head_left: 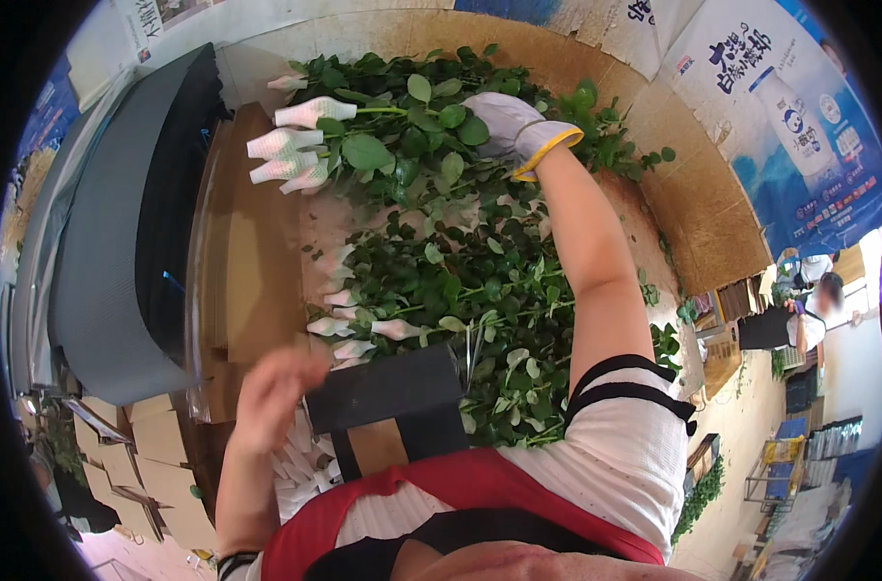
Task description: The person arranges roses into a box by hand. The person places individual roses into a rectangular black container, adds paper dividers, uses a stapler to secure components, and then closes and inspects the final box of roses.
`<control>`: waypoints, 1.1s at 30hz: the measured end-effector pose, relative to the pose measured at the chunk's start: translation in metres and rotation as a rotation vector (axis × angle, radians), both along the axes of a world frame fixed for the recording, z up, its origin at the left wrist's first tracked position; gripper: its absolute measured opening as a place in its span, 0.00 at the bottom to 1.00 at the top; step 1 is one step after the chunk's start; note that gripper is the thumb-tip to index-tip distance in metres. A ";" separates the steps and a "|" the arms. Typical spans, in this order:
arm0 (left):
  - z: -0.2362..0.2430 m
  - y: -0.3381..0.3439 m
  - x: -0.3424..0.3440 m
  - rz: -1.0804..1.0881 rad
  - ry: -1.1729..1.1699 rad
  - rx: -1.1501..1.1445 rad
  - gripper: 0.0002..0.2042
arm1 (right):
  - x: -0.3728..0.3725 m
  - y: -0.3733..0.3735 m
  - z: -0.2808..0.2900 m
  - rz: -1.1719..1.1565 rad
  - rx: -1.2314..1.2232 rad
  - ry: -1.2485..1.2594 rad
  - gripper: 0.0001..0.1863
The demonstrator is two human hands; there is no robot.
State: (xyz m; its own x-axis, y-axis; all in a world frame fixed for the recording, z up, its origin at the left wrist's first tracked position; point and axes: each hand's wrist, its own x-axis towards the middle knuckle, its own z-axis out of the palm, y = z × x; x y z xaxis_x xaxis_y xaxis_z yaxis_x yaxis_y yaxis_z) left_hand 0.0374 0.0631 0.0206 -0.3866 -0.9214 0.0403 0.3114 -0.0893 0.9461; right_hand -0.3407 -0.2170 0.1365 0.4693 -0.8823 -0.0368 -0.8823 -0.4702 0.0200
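At the far side of the table, my right hand (507,126), in a pale grey glove with a yellow cuff, is closed on the leafy stems of roses. Several pale pink rose heads (314,112) in white mesh sleeves point left from that far bunch. My left hand (278,392) is bare and raised at the near left, beside a black box (387,392). Motion smears its fingers, so their pose cannot be told. Between the box and the far bunch lie more sleeved roses (396,330), their green leafy stems (470,281) stretching right.
Left of the roses stands a tall grey corrugated roll (121,223) beside a brown cardboard piece (257,271). A worn board wall (697,184) curves behind the table. Flattened cartons (160,465) are stacked at lower left. Another person (811,324) works at far right, near a rack (778,470).
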 end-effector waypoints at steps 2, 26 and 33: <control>-0.010 -0.061 -0.033 0.069 0.109 0.223 0.30 | -0.004 -0.001 -0.009 0.055 -0.033 -0.068 0.17; -0.189 -0.145 -0.031 0.062 0.420 0.642 0.17 | 0.130 0.102 -0.141 0.131 0.203 -0.178 0.12; -0.127 -0.128 -0.055 0.053 0.154 0.428 0.18 | 0.109 0.120 -0.122 0.161 -0.031 -0.125 0.13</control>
